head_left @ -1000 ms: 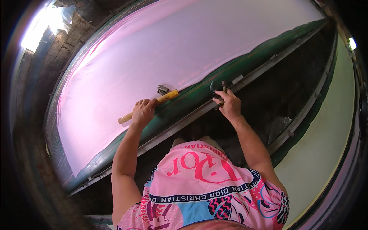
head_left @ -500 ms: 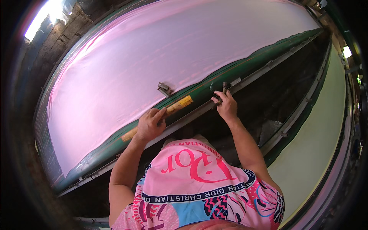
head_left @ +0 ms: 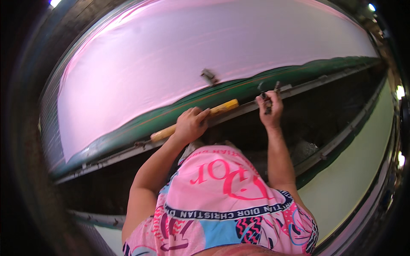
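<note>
My left hand point(head_left: 191, 124) is closed over the middle of a yellow rod point(head_left: 226, 106), whose ends stick out on both sides. The rod lies slantwise along the green near edge point(head_left: 205, 99) of a long table. Off to the right, my right hand point(head_left: 272, 112) grips small dark metal fittings point(head_left: 267, 103) above the table's metal rail. Another short metal piece point(head_left: 277, 86) stands up just beyond its fingers; whether it is held too is unclear. A blurred small metal block point(head_left: 209, 77) rests at the border of the pale pink fabric point(head_left: 171, 55) spread over the table.
A grey metal rail point(head_left: 230, 116) runs along the table's near side, with a dark gap point(head_left: 239, 132) below it. To the right, a second long table bears pale yellow-green cloth point(head_left: 354, 170). A thin orange line point(head_left: 188, 103) follows the green edge.
The view has shifted, so the table sits differently in the picture. Both my hands keep their grips, the left on the yellow rod and the right on the metal fittings.
</note>
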### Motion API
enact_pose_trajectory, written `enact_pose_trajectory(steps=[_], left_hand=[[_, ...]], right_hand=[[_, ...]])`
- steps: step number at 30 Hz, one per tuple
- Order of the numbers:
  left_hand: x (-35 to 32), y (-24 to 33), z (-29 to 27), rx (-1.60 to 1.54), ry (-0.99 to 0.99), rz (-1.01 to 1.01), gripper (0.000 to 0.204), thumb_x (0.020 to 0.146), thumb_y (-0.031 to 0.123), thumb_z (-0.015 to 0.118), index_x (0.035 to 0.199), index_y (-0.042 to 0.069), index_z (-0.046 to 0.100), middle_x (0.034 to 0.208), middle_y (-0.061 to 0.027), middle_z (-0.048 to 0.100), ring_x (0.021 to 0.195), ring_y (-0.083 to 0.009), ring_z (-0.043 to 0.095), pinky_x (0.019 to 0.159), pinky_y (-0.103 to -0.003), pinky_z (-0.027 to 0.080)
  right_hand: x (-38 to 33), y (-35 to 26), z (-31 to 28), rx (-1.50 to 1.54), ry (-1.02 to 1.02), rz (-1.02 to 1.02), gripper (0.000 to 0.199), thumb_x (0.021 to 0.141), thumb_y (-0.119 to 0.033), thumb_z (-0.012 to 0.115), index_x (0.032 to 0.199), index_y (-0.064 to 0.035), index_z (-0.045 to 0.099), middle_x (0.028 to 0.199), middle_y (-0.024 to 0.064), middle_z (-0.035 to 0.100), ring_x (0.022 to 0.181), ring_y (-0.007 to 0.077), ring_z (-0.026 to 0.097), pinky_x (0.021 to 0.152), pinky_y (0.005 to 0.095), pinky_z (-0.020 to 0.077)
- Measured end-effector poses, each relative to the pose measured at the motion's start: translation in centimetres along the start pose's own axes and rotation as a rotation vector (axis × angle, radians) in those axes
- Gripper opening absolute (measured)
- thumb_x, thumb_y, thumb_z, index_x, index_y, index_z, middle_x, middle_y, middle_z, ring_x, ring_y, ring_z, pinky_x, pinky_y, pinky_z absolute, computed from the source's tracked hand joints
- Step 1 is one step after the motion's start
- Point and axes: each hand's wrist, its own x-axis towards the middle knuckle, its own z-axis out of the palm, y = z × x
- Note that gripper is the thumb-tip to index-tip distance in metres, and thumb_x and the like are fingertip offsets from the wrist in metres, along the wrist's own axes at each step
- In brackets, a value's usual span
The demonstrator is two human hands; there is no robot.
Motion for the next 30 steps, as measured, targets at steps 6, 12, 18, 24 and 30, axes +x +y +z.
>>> enact_pose_trajectory(steps=[6, 12, 18, 24, 30], left_hand=[[-0.7, -0.3, 0.3, -0.013, -0.032, -0.029, 0.047, 0.088, 0.016, 0.080, 0.135, 0.013, 0.079, 0.109, -0.0117, 0.075, 0.103, -0.0360, 0.074, 0.089, -0.050, 0.062], [-2.7, -1.5, 0.0, -0.028, -0.018, -0.086, 0.047, 0.088, 0.015, 0.079, 0.135, 0.012, 0.080, 0.111, -0.0119, 0.076, 0.104, -0.0351, 0.075, 0.091, -0.049, 0.062], [-4.4, -2.5, -1.5, -0.053, -0.021, -0.103, 0.045, 0.088, 0.015, 0.080, 0.133, 0.013, 0.081, 0.110, -0.0119, 0.077, 0.104, -0.0338, 0.076, 0.090, -0.048, 0.063], [-5.2, -2.5, -3.0, -0.042, -0.074, -0.103, 0.043, 0.086, 0.011, 0.080, 0.129, 0.014, 0.082, 0.104, -0.0101, 0.075, 0.100, -0.0340, 0.075, 0.087, -0.048, 0.063], [-4.7, -2.3, -3.2, -0.067, -0.056, -0.083, 0.045, 0.085, 0.008, 0.079, 0.129, 0.014, 0.082, 0.100, -0.0105, 0.073, 0.097, -0.0342, 0.074, 0.085, -0.048, 0.063]], right_hand=[[-2.3, -2.8, 0.7, 0.140, -0.112, 0.072, 0.024, 0.099, -0.004, 0.087, 0.119, -0.0021, 0.075, 0.107, 0.0069, 0.071, 0.079, 0.0160, 0.064, 0.071, 0.0318, 0.0531], [-4.8, -3.5, 0.6, 0.139, -0.242, 0.139, 0.025, 0.103, -0.010, 0.087, 0.122, -0.0006, 0.075, 0.109, 0.0066, 0.072, 0.083, 0.0138, 0.066, 0.072, 0.0307, 0.0588], [-5.7, -3.9, 1.3, 0.293, -0.198, 0.416, 0.027, 0.099, -0.010, 0.091, 0.122, -0.0030, 0.077, 0.106, 0.0042, 0.072, 0.083, 0.0131, 0.065, 0.076, 0.0310, 0.0566], [-5.0, -5.7, 2.4, 0.135, -0.265, 0.105, 0.032, 0.097, -0.007, 0.089, 0.127, -0.0056, 0.079, 0.102, 0.0097, 0.075, 0.078, 0.0200, 0.070, 0.072, 0.0346, 0.0567], [-5.3, -5.8, 3.9, 0.201, -0.327, 0.139, 0.030, 0.102, 0.001, 0.080, 0.131, -0.0028, 0.075, 0.106, 0.0122, 0.073, 0.086, 0.0231, 0.074, 0.080, 0.0372, 0.0609]])
